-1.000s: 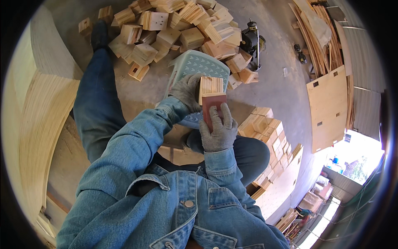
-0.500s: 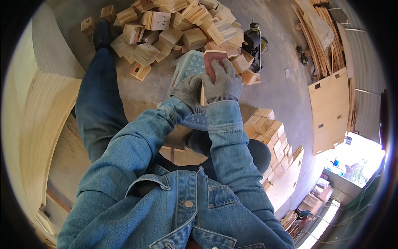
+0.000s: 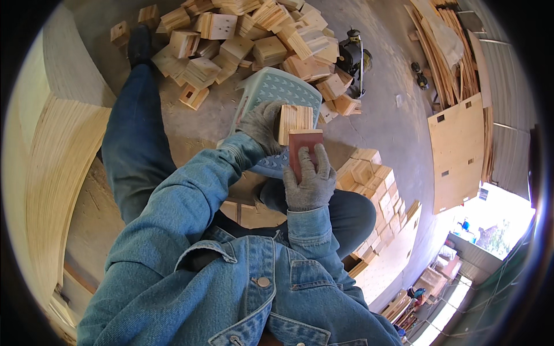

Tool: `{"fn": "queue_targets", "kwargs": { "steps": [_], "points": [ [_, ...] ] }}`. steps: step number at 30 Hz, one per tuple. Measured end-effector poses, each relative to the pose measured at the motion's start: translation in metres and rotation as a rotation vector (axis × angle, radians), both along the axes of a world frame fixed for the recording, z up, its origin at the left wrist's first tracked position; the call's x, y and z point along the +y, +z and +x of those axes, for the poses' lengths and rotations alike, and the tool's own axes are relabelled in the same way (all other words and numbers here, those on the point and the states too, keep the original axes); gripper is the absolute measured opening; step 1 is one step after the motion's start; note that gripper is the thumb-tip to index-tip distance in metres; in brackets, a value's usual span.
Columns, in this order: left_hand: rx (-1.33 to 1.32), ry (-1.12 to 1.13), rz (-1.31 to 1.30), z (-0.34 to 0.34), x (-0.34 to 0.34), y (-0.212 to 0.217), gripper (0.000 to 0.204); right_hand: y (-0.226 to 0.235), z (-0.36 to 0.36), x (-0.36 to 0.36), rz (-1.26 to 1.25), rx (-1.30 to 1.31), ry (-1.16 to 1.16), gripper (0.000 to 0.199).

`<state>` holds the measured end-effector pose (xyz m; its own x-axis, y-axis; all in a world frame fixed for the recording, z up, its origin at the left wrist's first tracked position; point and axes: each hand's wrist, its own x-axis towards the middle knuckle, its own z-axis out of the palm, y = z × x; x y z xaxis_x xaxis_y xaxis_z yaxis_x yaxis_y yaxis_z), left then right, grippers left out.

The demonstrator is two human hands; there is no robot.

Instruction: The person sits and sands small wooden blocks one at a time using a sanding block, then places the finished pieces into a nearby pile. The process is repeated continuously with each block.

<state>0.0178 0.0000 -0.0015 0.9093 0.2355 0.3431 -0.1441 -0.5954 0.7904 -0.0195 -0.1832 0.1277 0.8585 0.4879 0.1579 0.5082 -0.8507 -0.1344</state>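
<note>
A light plywood block (image 3: 296, 118) stands on the pale blue-green plastic stool (image 3: 277, 82) in front of me. My left hand (image 3: 261, 128), in a grey knit glove, grips the block's left side, its fingertips partly hidden behind the wood. In my right hand (image 3: 311, 183), gloved the same way, is a flat reddish-brown sanding block (image 3: 304, 143), with my fingers spread along its face. The sanding block's far end overlaps the near edge of the plywood block; whether they touch I cannot tell.
Beyond the stool lies a loose heap of wooden blocks (image 3: 231, 52). Stacked blocks (image 3: 375, 190) stand by my right knee. A tall pile of plywood sheets (image 3: 63, 150) rises on the left. A black-and-metal tool (image 3: 355, 60) is right of the heap; boards (image 3: 459, 155) lean at the far right.
My right hand has pulled the sanding block back toward me, from beyond the plywood block to its near edge, uncovering the block's top. My left hand keeps its hold.
</note>
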Motion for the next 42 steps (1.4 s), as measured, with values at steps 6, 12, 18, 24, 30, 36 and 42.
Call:
{"fn": "queue_targets", "kwargs": {
  "steps": [6, 12, 18, 24, 30, 36, 42],
  "points": [
    [0.095, -0.02, -0.051, -0.003, 0.004, 0.002, 0.097, -0.003, 0.048, 0.04, -0.021, -0.04, 0.009, 0.051],
    [0.126, -0.019, -0.049, -0.002, 0.005, -0.001, 0.1, -0.006, 0.124, 0.073, -0.057, 0.037, -0.061, 0.054],
    [0.189, -0.031, -0.035, -0.008, 0.008, 0.015, 0.103, -0.033, 0.135, 0.017, 0.152, -0.002, -0.166, 0.058],
    [0.265, -0.027, -0.023, -0.006, 0.007, 0.018, 0.102, -0.079, 0.096, -0.06, 0.244, 0.233, -0.369, 0.06],
    [0.282, -0.025, -0.061, -0.005, 0.006, 0.019, 0.102, -0.08, 0.087, -0.051, 0.352, 0.239, -0.375, 0.058],
    [0.218, -0.063, -0.183, 0.004, 0.001, -0.002, 0.101, -0.088, 0.087, -0.051, 0.413, 0.326, -0.392, 0.061],
    [0.113, 0.032, 0.088, -0.021, 0.009, 0.039, 0.098, -0.074, 0.085, -0.044, 0.384, 0.338, -0.401, 0.064]
  ]
}}
